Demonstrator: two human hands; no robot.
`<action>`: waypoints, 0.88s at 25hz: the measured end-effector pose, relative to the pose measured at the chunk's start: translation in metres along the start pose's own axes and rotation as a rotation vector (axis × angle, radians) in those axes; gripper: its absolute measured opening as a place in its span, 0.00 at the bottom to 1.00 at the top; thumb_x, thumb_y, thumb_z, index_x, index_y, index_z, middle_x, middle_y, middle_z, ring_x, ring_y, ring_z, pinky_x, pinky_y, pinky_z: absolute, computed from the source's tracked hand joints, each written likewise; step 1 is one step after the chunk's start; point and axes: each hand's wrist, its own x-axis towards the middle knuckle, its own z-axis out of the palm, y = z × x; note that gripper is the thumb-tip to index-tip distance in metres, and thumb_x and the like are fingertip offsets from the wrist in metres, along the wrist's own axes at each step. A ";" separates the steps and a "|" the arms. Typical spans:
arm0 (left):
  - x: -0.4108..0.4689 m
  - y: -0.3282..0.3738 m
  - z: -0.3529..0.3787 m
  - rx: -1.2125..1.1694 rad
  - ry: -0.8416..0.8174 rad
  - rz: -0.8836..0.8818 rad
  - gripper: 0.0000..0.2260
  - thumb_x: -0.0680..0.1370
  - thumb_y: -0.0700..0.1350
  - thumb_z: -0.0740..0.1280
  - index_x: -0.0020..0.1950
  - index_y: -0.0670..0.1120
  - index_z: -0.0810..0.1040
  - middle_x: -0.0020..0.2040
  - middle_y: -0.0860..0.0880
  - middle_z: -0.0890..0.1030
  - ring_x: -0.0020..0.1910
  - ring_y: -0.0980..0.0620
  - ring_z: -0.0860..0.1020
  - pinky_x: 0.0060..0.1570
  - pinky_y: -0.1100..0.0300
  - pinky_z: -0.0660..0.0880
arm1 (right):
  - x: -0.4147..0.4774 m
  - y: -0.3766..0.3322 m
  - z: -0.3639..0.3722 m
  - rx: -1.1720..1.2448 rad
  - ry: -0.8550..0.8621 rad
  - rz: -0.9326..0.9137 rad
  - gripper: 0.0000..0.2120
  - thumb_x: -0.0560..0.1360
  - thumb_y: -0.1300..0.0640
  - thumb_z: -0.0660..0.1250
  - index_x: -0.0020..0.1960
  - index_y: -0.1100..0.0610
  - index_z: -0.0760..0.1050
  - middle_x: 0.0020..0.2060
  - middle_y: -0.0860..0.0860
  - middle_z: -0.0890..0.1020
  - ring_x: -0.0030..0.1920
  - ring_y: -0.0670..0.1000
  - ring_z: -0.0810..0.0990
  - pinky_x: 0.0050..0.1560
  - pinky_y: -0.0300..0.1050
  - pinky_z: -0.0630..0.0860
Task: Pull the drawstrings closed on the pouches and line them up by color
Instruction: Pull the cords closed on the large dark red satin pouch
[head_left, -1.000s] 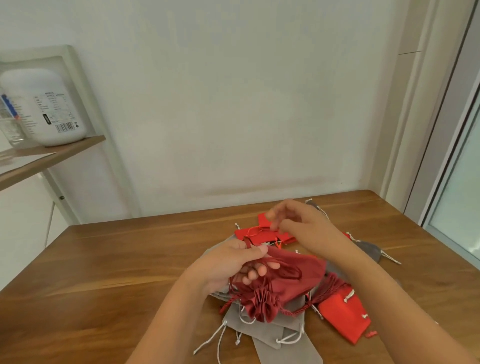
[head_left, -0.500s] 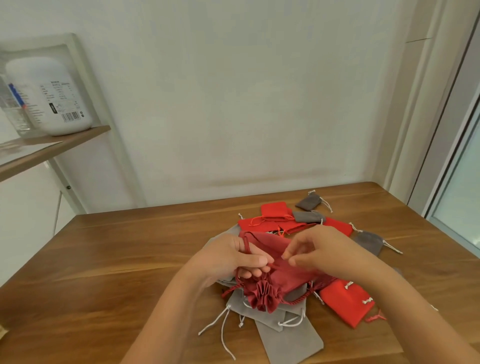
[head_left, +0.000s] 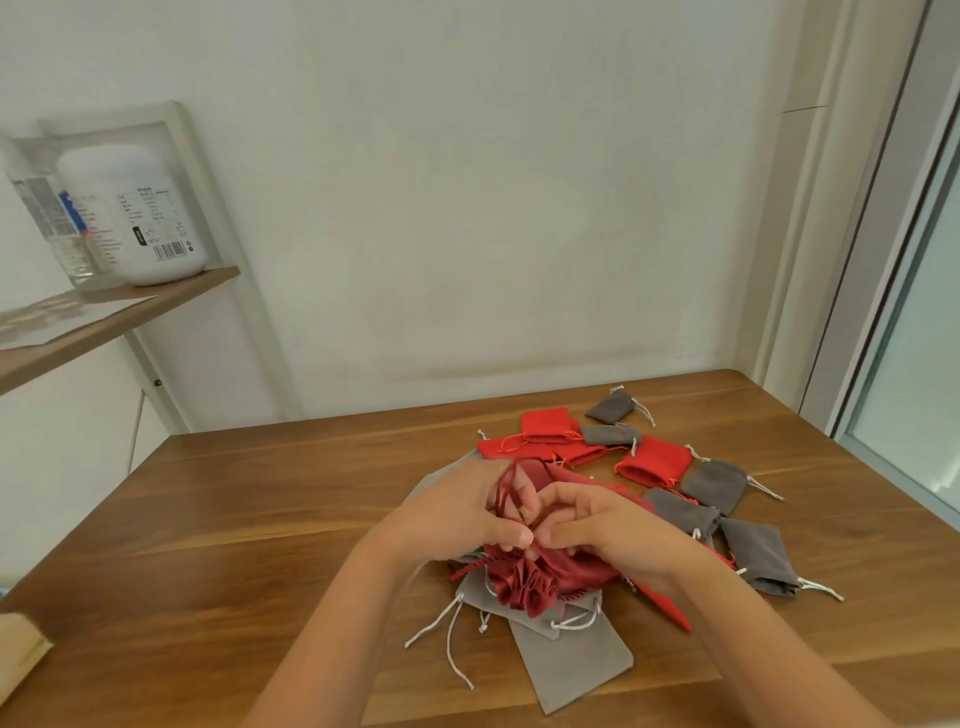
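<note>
A dark red pouch (head_left: 524, 584) with a gathered mouth lies on the pile at the table's middle. My left hand (head_left: 457, 514) pinches its dark red drawstring (head_left: 506, 493), which loops up over my fingers. My right hand (head_left: 608, 527) rests on the pouch's body, fingers curled round the cloth and the cord next to my left thumb. Bright red pouches (head_left: 654, 462) and dark grey pouches (head_left: 711, 483) lie scattered behind and to the right. Light grey pouches (head_left: 566, 660) with white strings lie under the red one.
The wooden table (head_left: 234, 545) reaches the white wall. A shelf (head_left: 104, 322) at the left carries a white jar (head_left: 135, 218). A tan object (head_left: 18, 654) sits at the table's left edge. A glass door (head_left: 914, 364) stands to the right.
My right hand has come back from the far red pouches to the dark red pouch and now meets my left hand at the drawstring. The camera has tilted up a little.
</note>
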 end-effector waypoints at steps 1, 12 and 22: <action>0.000 -0.001 0.001 0.064 0.016 0.003 0.09 0.68 0.45 0.74 0.45 0.54 0.77 0.36 0.54 0.82 0.40 0.56 0.81 0.49 0.56 0.77 | 0.000 0.002 0.001 0.040 0.014 0.000 0.10 0.70 0.63 0.70 0.51 0.60 0.76 0.39 0.56 0.82 0.39 0.49 0.77 0.46 0.42 0.71; 0.001 -0.018 0.048 0.159 0.558 0.053 0.03 0.74 0.43 0.70 0.47 0.48 0.79 0.43 0.57 0.81 0.44 0.60 0.78 0.46 0.64 0.73 | 0.002 0.008 0.005 0.145 0.154 0.058 0.06 0.76 0.64 0.67 0.52 0.61 0.78 0.34 0.54 0.81 0.31 0.46 0.75 0.35 0.35 0.71; 0.001 -0.013 0.057 -0.194 0.670 0.123 0.05 0.73 0.38 0.71 0.41 0.48 0.80 0.37 0.53 0.83 0.39 0.59 0.80 0.44 0.66 0.74 | 0.001 0.008 0.004 0.264 0.224 -0.034 0.12 0.66 0.71 0.73 0.47 0.61 0.79 0.36 0.56 0.85 0.34 0.48 0.82 0.35 0.35 0.75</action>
